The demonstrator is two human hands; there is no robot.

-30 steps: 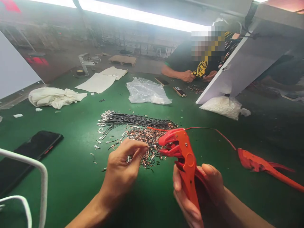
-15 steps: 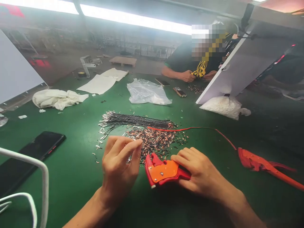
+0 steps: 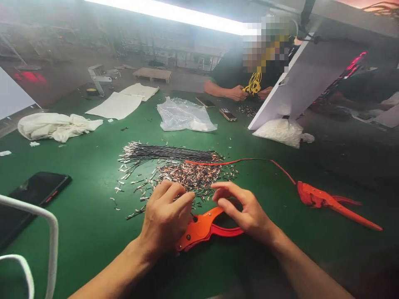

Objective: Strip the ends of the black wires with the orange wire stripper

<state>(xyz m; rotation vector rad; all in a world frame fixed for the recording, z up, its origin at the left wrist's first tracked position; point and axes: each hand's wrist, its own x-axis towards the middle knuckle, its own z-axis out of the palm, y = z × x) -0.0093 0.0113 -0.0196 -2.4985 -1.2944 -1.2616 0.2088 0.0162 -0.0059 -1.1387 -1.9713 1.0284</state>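
The orange wire stripper (image 3: 204,227) is lying flat on the green bench (image 3: 93,232), near the person, its head toward the left and its handles running right under the right hand. It looks rigid and light, with smooth plastic handles that would take a firm wrap of the palm; the jaw end is the part to keep clear of.

The left hand (image 3: 166,218) is resting knuckles-up over the tool's head, fingers curled and pinched together at the near edge of the pile of cut wire pieces (image 3: 193,178). Whether it is pinching a piece cannot be told.

The right hand (image 3: 246,211) is hovering palm-down over the handles, thumb and forefinger drawn close as if nipping something tiny, the other fingers loosely bent; nothing is visibly gripped. The pieces look tiny, stiff and slippery, likely best pinched at the insulated middle.

Farther off, a bundle of black wires (image 3: 168,153) is lying across the bench, with a red wire (image 3: 249,160) trailing to a second orange tool (image 3: 330,201) at right. A phone (image 3: 31,195) is sitting at left.
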